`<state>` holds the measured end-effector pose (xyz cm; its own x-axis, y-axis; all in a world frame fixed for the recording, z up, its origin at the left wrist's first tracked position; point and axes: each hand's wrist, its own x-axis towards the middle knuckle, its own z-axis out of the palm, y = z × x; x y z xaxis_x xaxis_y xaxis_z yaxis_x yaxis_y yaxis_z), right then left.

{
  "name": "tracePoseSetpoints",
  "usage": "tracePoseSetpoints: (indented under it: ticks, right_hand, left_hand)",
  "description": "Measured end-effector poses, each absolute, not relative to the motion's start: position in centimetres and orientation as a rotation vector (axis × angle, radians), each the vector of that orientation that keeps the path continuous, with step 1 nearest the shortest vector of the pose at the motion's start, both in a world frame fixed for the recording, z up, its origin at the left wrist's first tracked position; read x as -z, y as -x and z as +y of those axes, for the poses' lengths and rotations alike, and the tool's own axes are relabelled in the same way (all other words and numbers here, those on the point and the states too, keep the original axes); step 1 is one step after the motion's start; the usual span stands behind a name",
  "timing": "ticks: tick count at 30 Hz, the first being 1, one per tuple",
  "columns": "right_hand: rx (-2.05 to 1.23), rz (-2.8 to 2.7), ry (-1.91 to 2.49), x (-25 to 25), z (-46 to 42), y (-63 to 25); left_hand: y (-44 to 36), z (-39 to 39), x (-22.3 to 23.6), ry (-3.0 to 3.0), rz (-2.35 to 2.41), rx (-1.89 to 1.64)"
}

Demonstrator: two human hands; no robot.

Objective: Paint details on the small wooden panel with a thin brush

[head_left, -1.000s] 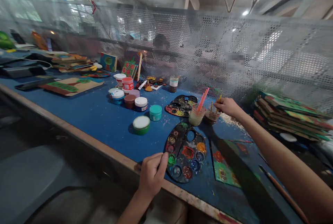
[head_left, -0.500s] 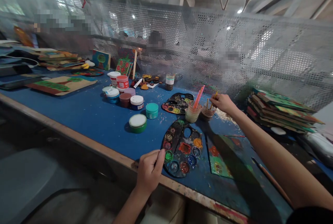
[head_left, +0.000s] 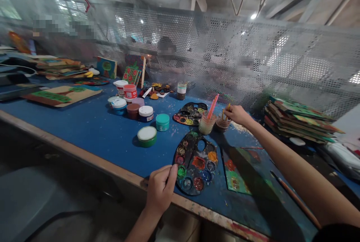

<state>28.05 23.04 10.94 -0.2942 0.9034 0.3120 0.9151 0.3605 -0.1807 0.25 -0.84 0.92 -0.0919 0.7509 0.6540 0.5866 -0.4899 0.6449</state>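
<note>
Over the brown jar [head_left: 221, 126]: a thin yellow handle [head_left: 228, 106] is pinched in the closed fingertips of the right hand [head_left: 237, 115]; its lower end is hidden in the jar, beside a second stick [head_left: 223, 113].
Just changed: the handle has been shifted slightly toward that second stick; by judgement, a brush is being worked inside the jar rather than lifted out.
Right arm: stretched forward past the painted board [head_left: 236, 176], a dark shadow cast across it.
Palette [head_left: 191, 172]: laid flat near the blue table [head_left: 120, 140]'s front edge.
Left hand [head_left: 161, 187]: thumb rested at the palette's rim, fingers curled inward; whether the rim is gripped cannot be told.
</note>
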Motion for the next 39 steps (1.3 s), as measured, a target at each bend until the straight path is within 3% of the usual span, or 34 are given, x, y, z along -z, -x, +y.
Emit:
tracePoseSetpoints:
  ticks: [10,19,24,29,34,39]
  right_hand:
    - [0.26,-2.103,1.433,-14.0,21.3,-28.7]
    - [0.257,-2.104,1.249,-14.6,19.5,-28.9]
    - [0.321,-1.786,1.156,-16.3,13.9,-29.9]
    - [0.44,-1.75,1.092,-13.8,4.9,-31.3]
    - [0.207,-1.7,1.227,-12.0,0.2,-33.5]
    - [0.076,-1.638,1.32,-10.8,2.0,-34.5]
  left_hand:
    - [-0.3,-0.8,-1.0,-2.017,1.494,-1.633]
    - [-0.2,-0.7,-0.9,-2.01,1.48,-1.626]
    - [0.0,-0.6,-0.7,-1.999,1.455,-1.656]
    - [0.2,-0.4,-0.4,-1.991,1.429,-1.665]
    - [0.2,-0.2,-0.5,-1.98,1.43,-1.671]
    - [0.2,-0.1,-0.3,-1.944,1.481,-1.697]
